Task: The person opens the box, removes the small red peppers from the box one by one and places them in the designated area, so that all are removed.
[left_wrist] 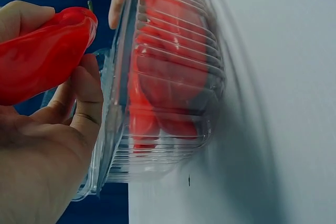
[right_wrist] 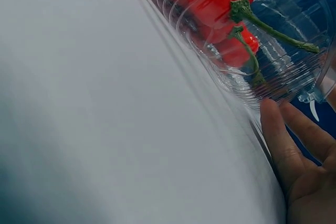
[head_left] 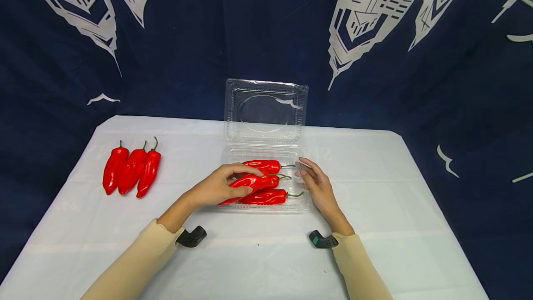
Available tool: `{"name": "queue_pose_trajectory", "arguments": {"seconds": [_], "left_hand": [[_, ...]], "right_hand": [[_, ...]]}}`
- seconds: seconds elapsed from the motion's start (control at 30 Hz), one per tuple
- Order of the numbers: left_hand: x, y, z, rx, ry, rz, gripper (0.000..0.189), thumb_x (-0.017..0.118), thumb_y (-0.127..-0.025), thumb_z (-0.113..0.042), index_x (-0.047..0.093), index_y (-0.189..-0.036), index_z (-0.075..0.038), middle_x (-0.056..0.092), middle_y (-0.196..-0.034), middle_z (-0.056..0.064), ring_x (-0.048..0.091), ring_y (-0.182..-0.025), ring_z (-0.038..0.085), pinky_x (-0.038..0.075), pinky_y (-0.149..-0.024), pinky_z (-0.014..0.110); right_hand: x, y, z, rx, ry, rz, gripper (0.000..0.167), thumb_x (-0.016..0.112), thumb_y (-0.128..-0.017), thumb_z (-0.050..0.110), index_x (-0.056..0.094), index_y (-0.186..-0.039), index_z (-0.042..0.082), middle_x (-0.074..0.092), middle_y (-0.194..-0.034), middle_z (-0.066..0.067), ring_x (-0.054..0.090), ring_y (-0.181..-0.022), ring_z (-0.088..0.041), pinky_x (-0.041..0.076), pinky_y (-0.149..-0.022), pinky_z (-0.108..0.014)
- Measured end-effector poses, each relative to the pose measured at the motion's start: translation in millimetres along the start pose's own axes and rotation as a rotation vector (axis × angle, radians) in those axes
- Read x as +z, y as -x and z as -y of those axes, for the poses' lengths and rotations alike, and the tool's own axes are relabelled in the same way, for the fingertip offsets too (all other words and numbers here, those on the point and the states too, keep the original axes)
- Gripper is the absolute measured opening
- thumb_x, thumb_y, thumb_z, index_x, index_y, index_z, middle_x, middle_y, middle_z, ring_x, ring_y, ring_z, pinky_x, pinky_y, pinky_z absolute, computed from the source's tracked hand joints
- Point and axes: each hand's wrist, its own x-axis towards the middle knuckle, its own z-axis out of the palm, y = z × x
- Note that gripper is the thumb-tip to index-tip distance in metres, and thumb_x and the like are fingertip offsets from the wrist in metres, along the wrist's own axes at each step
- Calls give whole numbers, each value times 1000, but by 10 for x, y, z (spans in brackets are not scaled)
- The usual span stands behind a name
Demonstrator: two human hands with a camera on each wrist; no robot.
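My left hand (head_left: pixel 220 182) grips a red pepper (left_wrist: pixel 44 56) between thumb and fingers, over the left part of a clear plastic clamshell box (head_left: pixel 299 202). Its stem end points right, across the peppers below it. Several red peppers, among them a front pepper (head_left: pixel 266 196) and a back pepper (head_left: pixel 270 166), lie in the base with their green stems (right_wrist: pixel 278 34) toward the right side. At that right end, my right hand (head_left: pixel 320 189) touches the wall with fairly straight fingers (right_wrist: pixel 281 140). The held pepper partly hides the middle one.
The box's transparent lid (head_left: pixel 266 135) stands raised at the back. Three more red peppers (head_left: pixel 132 170) lie side by side at the left of the white table (head_left: pixel 374 216). Behind the table hangs a dark blue cloth (head_left: pixel 175 59) with white building prints.
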Motion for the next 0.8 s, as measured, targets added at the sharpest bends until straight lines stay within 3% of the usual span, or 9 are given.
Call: {"name": "queue_pose_trajectory", "arguments": {"seconds": [0.2, 0.5, 0.8], "left_hand": [[-45, 88, -28, -20, 27, -65, 38, 71, -91, -11, 69, -125, -29, 58, -135, -2, 51, -121, 23, 56, -88, 35], [-156, 294, -82, -13, 7, -129, 43, 72, -91, -13, 66, -130, -31, 58, -135, 0, 52, -116, 28, 57, -83, 37], [-301, 501, -91, -18, 55, -215, 46, 71, -91, -10, 64, -133, -28, 55, -138, 4, 50, -123, 34, 60, -82, 34]], "right_hand": [[12, -5, -7, -3, -13, 4, 42, 51, -106, 20, 48, -147, 15, 55, -146, -15, 58, -125, -36, 57, -86, -23], [17, -5, -2, -4, -11, 3, 42, 51, -106, 20, 48, -148, 14, 54, -146, -16, 58, -125, -36, 57, -87, -25], [14, -3, -3, -2, -11, -4, 42, 51, -106, 21, 48, -147, 15, 55, -145, -15, 61, -122, -31, 57, -86, -24]]}}
